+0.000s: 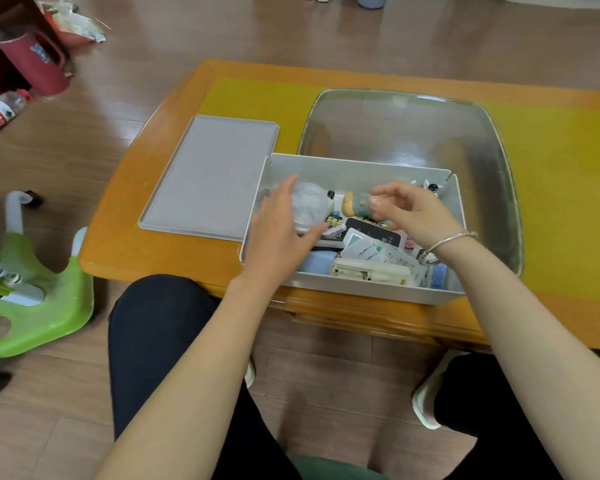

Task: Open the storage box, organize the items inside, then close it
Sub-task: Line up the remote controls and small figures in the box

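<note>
An open grey storage box [357, 166] stands at the table's near edge, full of small mixed items. Its flat grey lid [208, 174] lies on the table to the left. My left hand [278, 233] is inside the box's left end and holds a clear plastic cup [310, 202] between thumb and fingers. My right hand [416, 213], with a bracelet on the wrist, pinches a small doll figure [355, 204] with a tan head and blue-grey body, above the box's middle. Under the hands lie a black device [374, 232], white cards and a cream case [368, 271].
The orange wooden table [125, 220] has a yellow mat and a glass inset [413, 133] behind the box. On the floor to the left are a green plastic stool [45, 299], a red jug [32, 60] and a water bottle [0, 112]. My knees are under the table's edge.
</note>
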